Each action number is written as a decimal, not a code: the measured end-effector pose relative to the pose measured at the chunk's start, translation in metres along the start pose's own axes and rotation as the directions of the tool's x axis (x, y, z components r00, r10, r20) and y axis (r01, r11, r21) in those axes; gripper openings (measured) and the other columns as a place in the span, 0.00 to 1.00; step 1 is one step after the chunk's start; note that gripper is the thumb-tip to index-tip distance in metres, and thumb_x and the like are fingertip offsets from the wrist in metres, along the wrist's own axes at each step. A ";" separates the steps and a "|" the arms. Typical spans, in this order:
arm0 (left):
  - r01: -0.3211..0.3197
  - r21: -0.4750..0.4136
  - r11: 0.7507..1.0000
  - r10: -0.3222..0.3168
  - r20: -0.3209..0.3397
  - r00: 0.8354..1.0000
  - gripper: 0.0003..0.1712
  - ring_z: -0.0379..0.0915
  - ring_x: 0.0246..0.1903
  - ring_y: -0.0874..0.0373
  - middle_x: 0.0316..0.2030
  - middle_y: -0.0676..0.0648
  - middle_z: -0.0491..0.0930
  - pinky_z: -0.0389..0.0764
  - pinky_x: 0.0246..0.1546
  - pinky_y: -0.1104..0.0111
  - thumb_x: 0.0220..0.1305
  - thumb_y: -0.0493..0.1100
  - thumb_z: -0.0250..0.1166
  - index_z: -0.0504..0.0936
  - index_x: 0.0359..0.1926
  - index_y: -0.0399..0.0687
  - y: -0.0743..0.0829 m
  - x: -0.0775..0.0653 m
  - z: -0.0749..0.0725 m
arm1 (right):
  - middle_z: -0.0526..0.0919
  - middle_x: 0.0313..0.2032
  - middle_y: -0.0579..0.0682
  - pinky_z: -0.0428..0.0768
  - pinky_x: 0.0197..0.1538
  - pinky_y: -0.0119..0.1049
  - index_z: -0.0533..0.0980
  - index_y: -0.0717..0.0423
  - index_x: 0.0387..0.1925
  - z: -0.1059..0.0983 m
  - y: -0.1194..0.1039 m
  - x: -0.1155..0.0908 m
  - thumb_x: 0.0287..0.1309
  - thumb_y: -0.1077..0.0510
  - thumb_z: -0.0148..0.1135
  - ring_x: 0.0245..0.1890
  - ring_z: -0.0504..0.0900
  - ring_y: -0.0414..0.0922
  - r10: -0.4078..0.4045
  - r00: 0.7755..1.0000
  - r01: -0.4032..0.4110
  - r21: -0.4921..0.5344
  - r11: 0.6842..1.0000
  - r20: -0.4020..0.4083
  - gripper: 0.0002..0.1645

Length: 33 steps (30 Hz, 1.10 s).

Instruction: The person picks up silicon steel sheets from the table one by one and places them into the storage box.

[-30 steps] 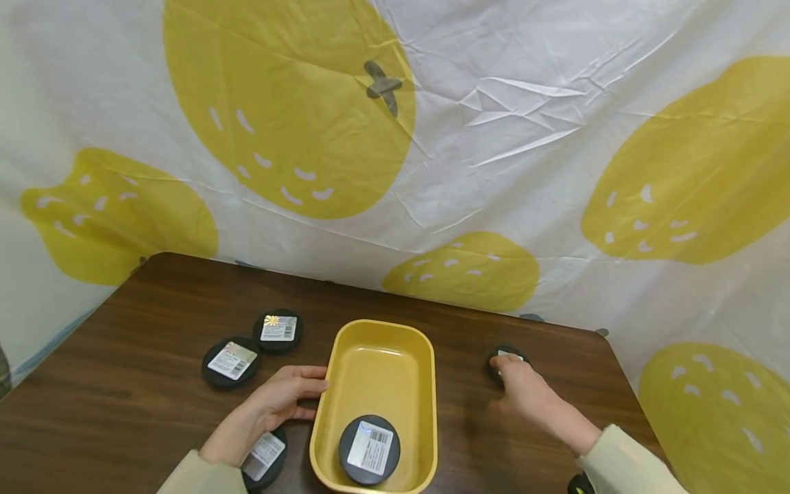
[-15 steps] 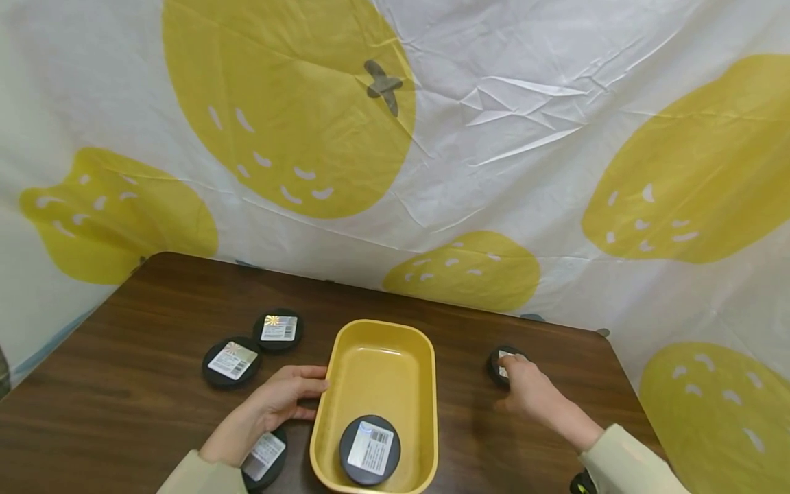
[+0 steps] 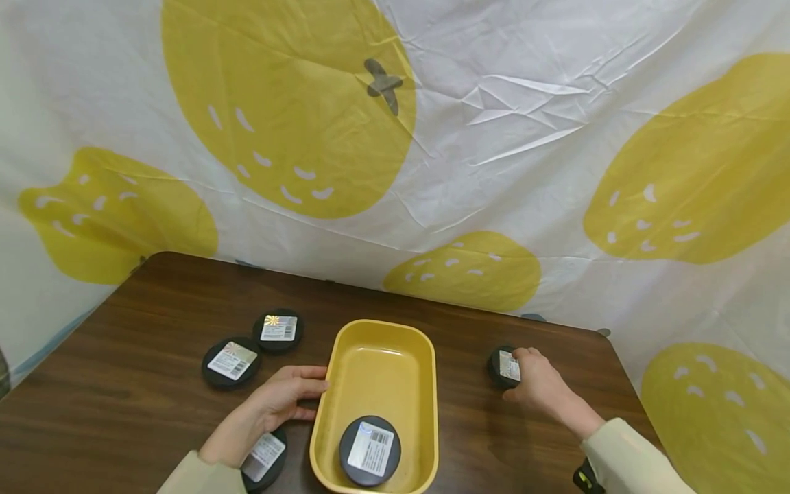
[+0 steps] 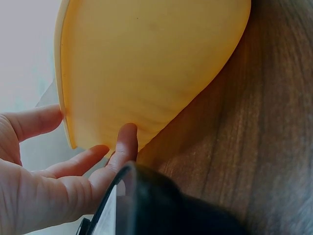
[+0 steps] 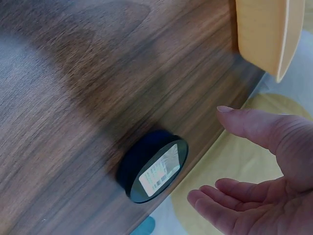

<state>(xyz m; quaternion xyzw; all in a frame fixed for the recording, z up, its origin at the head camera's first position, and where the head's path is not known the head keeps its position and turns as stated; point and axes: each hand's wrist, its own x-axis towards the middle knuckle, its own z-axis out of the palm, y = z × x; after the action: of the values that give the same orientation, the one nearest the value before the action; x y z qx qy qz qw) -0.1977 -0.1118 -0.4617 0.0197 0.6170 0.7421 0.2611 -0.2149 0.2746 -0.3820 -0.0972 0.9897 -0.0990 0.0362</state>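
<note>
My left hand (image 3: 280, 398) is at the left side of a yellow rectangular tub (image 3: 379, 377). In the left wrist view its extended fingertips touch the tub's rim and outer wall (image 4: 146, 63). Right of the tub, a round black lidded container (image 3: 507, 367) with a silver-white label stands on the table. Beside it, my right hand (image 3: 540, 384) overlaps its edge in the head view. The right wrist view shows a gap between the black container (image 5: 156, 169) and that hand (image 5: 259, 176), whose thumb and fingers are spread around nothing. Another black container (image 3: 369, 451) lies inside the tub's near end.
Left of the tub are more labelled black containers: one at the back (image 3: 278, 331), one beside it (image 3: 231, 361), and one (image 3: 264, 458) partly hidden under the left wrist. A white curtain (image 3: 481, 151) with yellow fruit prints hangs behind the brown wooden table (image 3: 123, 384).
My right hand has drawn back slightly rightward from over the right-hand black container, so more of its label shows. The left hand, tub and containers have stayed put.
</note>
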 end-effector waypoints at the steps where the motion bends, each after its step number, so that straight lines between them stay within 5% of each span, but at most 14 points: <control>1: 0.000 0.000 1.000 0.000 0.000 1.000 0.32 0.74 0.44 0.54 0.47 0.41 0.78 0.76 0.42 0.54 0.62 0.36 0.56 0.58 0.62 0.20 0.000 0.000 0.000 | 0.74 0.44 0.69 0.75 0.45 0.52 0.69 0.79 0.47 0.001 0.001 0.001 0.31 0.62 0.78 0.45 0.75 0.64 0.000 1.000 0.000 -0.003 1.000 -0.005 0.40; 20: -0.005 -0.007 1.000 0.005 -0.002 1.000 0.33 0.74 0.44 0.54 0.48 0.40 0.77 0.76 0.43 0.53 0.61 0.36 0.57 0.59 0.62 0.20 0.000 -0.001 -0.002 | 0.72 0.35 0.62 0.75 0.34 0.49 0.69 0.77 0.44 0.007 0.019 0.011 0.29 0.61 0.79 0.32 0.74 0.54 0.040 0.999 -0.040 0.000 0.999 -0.019 0.40; 33: -0.003 -0.010 1.000 0.003 -0.004 1.000 0.33 0.75 0.45 0.54 0.47 0.40 0.78 0.77 0.43 0.53 0.61 0.36 0.57 0.59 0.62 0.20 0.001 -0.001 0.000 | 0.73 0.37 0.65 0.76 0.38 0.52 0.68 0.79 0.45 0.011 0.030 0.019 0.32 0.57 0.79 0.37 0.75 0.58 0.090 0.996 -0.089 -0.030 0.996 0.017 0.42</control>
<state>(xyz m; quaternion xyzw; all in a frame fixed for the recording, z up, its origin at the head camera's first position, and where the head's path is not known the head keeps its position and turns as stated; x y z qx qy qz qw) -0.1973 -0.1123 -0.4609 0.0178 0.6137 0.7457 0.2587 -0.2380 0.2972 -0.4002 -0.0541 0.9940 -0.0819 0.0485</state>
